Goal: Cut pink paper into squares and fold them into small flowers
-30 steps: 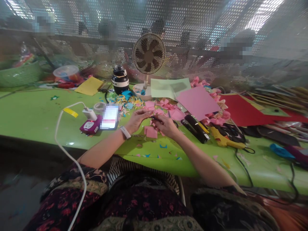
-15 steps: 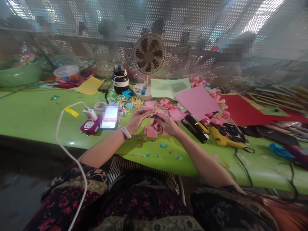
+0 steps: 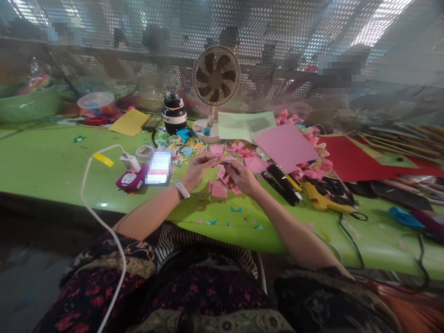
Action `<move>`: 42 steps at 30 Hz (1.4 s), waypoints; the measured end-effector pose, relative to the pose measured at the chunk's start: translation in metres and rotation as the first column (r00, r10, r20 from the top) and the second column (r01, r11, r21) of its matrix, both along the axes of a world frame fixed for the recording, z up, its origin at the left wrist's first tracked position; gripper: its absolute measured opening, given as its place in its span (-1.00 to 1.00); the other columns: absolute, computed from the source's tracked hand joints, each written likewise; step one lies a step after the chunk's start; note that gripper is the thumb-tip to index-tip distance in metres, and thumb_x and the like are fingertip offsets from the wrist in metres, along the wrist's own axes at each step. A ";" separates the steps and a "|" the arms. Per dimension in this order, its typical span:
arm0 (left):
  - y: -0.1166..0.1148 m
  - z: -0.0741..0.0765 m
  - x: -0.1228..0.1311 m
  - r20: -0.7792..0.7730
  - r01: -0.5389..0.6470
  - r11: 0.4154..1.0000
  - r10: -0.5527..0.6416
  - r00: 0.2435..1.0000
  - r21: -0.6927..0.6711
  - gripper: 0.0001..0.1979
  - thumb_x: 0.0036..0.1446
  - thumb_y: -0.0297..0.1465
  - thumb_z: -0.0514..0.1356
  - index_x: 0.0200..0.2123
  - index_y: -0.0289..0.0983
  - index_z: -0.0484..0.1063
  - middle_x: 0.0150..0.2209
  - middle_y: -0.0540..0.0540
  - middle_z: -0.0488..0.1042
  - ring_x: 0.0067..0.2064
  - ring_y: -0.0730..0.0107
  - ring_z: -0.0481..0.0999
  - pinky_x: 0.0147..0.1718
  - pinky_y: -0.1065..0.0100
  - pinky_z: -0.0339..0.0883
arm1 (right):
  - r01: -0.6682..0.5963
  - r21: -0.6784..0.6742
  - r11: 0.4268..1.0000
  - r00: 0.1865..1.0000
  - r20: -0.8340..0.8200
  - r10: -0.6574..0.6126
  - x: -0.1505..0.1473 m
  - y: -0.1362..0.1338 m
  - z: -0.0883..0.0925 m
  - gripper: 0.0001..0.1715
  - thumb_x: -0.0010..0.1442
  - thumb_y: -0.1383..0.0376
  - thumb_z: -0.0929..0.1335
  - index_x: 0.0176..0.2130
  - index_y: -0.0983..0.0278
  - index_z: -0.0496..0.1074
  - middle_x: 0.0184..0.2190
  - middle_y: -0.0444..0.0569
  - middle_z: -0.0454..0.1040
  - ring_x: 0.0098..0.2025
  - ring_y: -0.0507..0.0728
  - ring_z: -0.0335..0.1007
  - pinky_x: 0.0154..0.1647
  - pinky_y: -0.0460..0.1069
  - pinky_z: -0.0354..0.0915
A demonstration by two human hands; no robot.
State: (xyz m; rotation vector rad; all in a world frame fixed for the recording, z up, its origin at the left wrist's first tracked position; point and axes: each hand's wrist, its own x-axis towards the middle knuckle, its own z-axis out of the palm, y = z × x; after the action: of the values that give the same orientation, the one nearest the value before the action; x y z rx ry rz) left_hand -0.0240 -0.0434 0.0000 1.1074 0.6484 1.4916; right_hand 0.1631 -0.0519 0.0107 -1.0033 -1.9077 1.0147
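Over the pink paper pieces (image 3: 218,188) at the middle of the green table, my two hands meet almost fingertip to fingertip. My left hand (image 3: 199,172), with a pale watch band at the wrist, is pinched; anything between its fingers is too small to make out. A small dark item shows at the fingertips of my right hand (image 3: 241,175), which is closed; I cannot tell what it is. More pink folded paper (image 3: 255,163) lies just beyond my right hand. A larger pink sheet (image 3: 286,148) rests farther right.
Left of my hands are a lit phone (image 3: 158,167) and a purple power adapter (image 3: 131,179) with a white cable. Behind stand a black bottle (image 3: 174,114) and a fan (image 3: 215,78). To the right lie a black stapler (image 3: 284,185) and a yellow glue gun (image 3: 324,200).
The fingers of my right hand have shifted slightly right and curled more. My left hand is nearly where it was.
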 end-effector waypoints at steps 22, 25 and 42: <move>-0.007 0.009 0.001 -0.091 -0.071 0.993 0.081 0.993 0.099 -0.71 -0.17 -0.15 0.58 -0.47 -0.18 0.65 -0.37 -0.02 0.54 -0.30 0.42 0.48 -0.21 0.27 0.42 | 0.029 0.105 0.994 1.000 0.006 -0.030 -0.002 -0.007 0.008 -0.37 0.36 -0.26 0.22 -0.12 0.21 0.42 -0.47 -0.11 0.50 -0.64 0.02 0.33 -0.60 -0.05 0.28; -0.006 0.009 0.001 -0.087 -0.060 0.995 0.067 0.994 0.083 -0.67 -0.21 -0.11 0.59 -0.50 -0.19 0.65 -0.40 -0.01 0.53 -0.34 0.45 0.46 -0.22 0.27 0.42 | -0.002 0.060 0.998 1.000 -0.007 0.002 -0.001 -0.007 0.009 -0.34 0.33 -0.30 0.22 -0.10 0.20 0.41 -0.49 -0.14 0.47 -0.63 0.02 0.31 -0.60 -0.05 0.27; -0.002 0.010 -0.003 -0.090 -0.186 0.980 0.192 0.977 0.065 -0.65 -0.17 -0.12 0.56 -0.59 -0.20 0.55 -0.53 0.02 0.47 -0.40 0.44 0.39 -0.28 0.30 0.32 | -0.007 0.005 1.000 0.999 0.037 0.007 -0.001 -0.008 0.012 -0.38 0.32 -0.31 0.22 -0.28 0.17 0.27 -0.60 -0.20 0.43 -0.66 0.00 0.33 -0.63 -0.11 0.25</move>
State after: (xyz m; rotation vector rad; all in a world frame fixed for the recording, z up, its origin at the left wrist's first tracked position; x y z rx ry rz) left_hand -0.0267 -0.0453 0.0098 1.1923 0.8011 1.6346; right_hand 0.1617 -0.0604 0.0232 -1.0196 -1.9441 1.0015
